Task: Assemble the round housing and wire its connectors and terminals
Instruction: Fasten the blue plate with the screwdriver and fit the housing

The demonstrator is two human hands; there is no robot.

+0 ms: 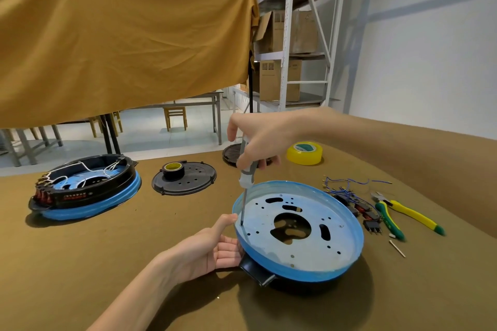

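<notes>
Head view: right hand (258, 140) has its grip wrapped round the screwdriver (245, 180), tip down inside the blue housing (298, 226) just below; left hand (207, 250) cups the housing's near rim, fingers relaxed. Best keep the shaft upright and the housing steady on the counter (107, 250)

two housings (298, 231), two tape rolls (304, 152)

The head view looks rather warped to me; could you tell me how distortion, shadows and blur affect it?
Head view: wide-angle bending bows the shelving rack and swells the right forearm; soft shadows lie beside the round housing and the left hand; the right hand gripping the screwdriver is slightly soft; no harsh glare.
</notes>
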